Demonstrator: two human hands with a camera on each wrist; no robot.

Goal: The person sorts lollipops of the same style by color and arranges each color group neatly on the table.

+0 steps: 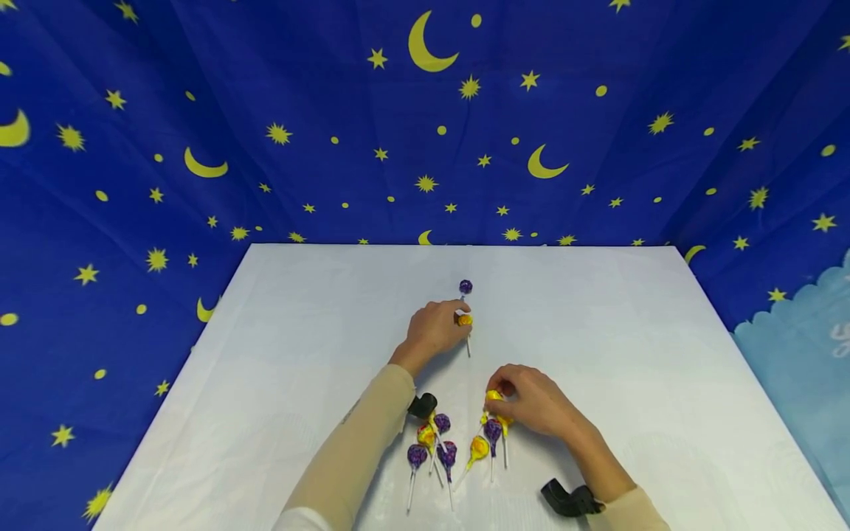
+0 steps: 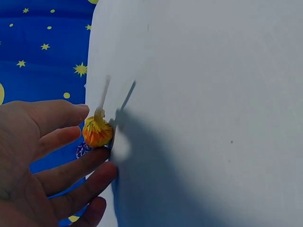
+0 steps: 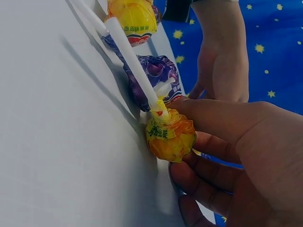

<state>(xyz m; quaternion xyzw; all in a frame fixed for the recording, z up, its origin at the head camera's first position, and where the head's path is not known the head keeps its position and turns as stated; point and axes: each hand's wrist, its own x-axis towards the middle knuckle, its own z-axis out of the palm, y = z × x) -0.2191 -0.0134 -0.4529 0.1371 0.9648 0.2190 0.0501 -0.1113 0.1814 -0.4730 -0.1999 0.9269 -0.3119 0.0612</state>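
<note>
My left hand (image 1: 434, 328) reaches far over the white table, its fingers spread beside a yellow-orange lollipop (image 1: 465, 320). In the left wrist view a gap shows between the thumb and that lollipop (image 2: 98, 130), whose stick points back. Just beyond lies a purple lollipop (image 1: 465, 286). Nearer, my right hand (image 1: 534, 398) pinches a yellow lollipop (image 1: 493, 397) between thumb and fingers. Another yellow-orange lollipop (image 3: 170, 137) sits under this hand, partly covering its fingertips in the right wrist view. Beside it are a purple lollipop (image 1: 493, 431) and a yellow one (image 1: 478, 448).
A second group of lollipops, with purple (image 1: 417, 456) and yellow-red (image 1: 426, 435) wrappers, lies by my left forearm. Black wrist mounts (image 1: 571, 499) stick out from both arms. A blue curtain (image 1: 332, 88) with moons and stars borders the white table (image 1: 598, 310).
</note>
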